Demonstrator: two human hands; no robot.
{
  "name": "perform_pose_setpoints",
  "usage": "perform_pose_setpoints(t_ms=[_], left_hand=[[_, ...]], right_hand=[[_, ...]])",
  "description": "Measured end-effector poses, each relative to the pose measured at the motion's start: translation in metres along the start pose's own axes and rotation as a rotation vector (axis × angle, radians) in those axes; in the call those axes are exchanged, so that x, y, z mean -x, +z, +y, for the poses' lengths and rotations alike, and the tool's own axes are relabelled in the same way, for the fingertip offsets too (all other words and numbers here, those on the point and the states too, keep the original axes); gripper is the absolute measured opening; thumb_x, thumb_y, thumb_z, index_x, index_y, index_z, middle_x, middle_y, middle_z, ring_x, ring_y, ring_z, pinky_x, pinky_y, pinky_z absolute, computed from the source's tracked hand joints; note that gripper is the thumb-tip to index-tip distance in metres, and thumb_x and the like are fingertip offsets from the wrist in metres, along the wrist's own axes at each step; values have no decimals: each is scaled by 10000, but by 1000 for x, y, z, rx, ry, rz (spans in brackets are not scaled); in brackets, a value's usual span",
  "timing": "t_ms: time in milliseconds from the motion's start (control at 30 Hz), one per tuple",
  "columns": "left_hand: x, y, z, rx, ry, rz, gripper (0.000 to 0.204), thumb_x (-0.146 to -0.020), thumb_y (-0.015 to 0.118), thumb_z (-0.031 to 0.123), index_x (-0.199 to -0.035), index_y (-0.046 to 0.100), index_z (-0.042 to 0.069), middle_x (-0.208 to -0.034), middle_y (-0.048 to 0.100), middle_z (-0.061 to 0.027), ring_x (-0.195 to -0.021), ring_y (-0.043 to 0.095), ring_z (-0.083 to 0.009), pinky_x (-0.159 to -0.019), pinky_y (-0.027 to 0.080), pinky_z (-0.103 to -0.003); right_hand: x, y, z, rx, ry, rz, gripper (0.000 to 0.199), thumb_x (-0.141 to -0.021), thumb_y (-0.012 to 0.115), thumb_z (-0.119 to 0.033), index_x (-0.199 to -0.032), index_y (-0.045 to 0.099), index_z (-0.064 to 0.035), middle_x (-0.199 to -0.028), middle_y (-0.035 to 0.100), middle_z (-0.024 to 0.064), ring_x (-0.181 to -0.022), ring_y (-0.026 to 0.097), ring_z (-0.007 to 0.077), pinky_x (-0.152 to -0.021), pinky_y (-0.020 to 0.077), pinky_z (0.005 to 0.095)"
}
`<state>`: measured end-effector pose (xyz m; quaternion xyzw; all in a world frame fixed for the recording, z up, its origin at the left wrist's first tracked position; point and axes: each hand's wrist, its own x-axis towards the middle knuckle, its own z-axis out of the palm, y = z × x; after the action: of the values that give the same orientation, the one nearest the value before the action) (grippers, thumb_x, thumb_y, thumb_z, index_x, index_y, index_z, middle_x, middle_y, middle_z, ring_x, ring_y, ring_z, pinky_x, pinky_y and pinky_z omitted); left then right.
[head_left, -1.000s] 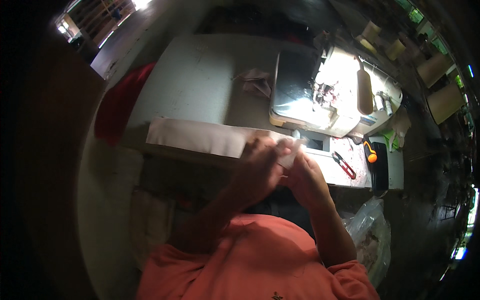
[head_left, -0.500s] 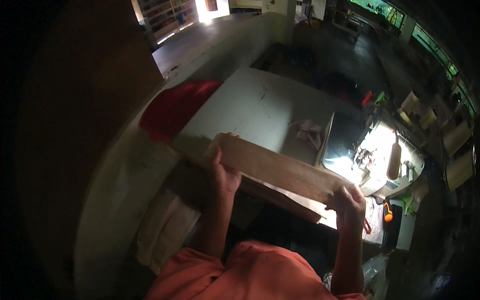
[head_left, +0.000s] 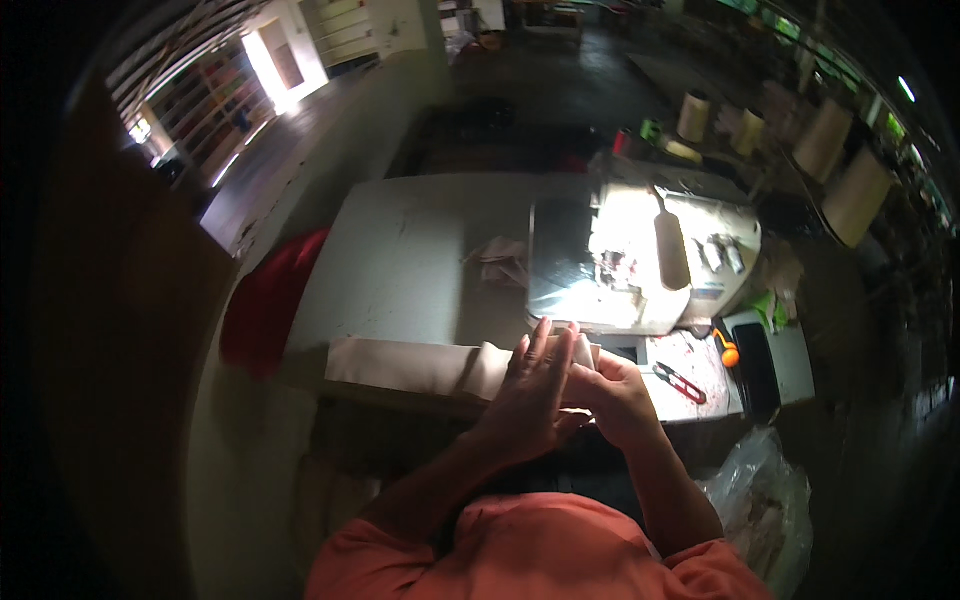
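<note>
Two hands (head_left: pixel 565 390), one beige fabric strip (head_left: pixel 400 365), one sewing machine (head_left: pixel 640 260), one red snips (head_left: pixel 680 382), four thread cones (head_left: pixel 825 140)

Matt beige cloth strip (head_left: pixel 420 365) is lying on a smooth, dull table (head_left: pixel 400 270) — sewing machine (head_left: pixel 640 260) gleaming, seemingly glossy plastic.

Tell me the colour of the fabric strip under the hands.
Plain beige fabric strip, no pattern, seen in the head view.

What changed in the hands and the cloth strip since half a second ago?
The hands came together: left hand and right hand now meet at the right end of the beige fabric strip, which was held spread by both ends. The strip now lies along the table edge. Sewing machine and red-handled snips unchanged.
</note>
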<state>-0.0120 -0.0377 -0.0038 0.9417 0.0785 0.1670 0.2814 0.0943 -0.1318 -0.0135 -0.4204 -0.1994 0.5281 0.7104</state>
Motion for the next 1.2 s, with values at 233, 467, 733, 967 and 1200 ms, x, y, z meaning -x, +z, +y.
perform_pose_setpoints(t_ms=[233,467,733,967,1200], left_hand=[[-17,-16,-12,125,51,-187,787,-698,632,248,-1277,167,-11,-1306,206,-223,-1234,141,-372,-988,172,-429],[-22,-9,-6,-194,96,-143,721,-716,610,306,-1230,255,-56,-1263,274,-242,-1220,208,-342,-996,184,-401],[-46,-20,-23,459,-201,-198,489,-749,585,320,-1034,463,-58,-925,531,-192,-855,510,-213,-755,400,-316],[-57,-27,-26,549,-291,-320,159,-777,583,165,-782,558,8,-713,547,4,-669,482,-44,-600,407,-203],[-54,-42,-15,639,-242,-137,48,-772,549,45,-791,558,2,-723,557,-7,-694,505,-55,-646,429,-209]], right_hand=[[-1,-13,-6,-148,-16,-17,217,-821,501,-116,-961,494,51,-846,561,68,-725,557,106,-639,461,204],[2,-13,-5,6,-31,-87,233,-817,481,-107,-989,444,45,-867,539,90,-715,563,132,-657,477,226],[2,-18,-13,-65,-58,-87,273,-777,467,-26,-1042,429,31,-896,537,93,-810,554,136,-736,457,251],[6,-1,-35,538,-174,93,411,-734,539,33,-1117,393,9,-836,575,101,-776,566,115,-698,465,240],[6,-5,-41,666,-237,119,445,-734,584,-27,-1137,396,6,-810,606,114,-748,576,116,-655,462,243]])
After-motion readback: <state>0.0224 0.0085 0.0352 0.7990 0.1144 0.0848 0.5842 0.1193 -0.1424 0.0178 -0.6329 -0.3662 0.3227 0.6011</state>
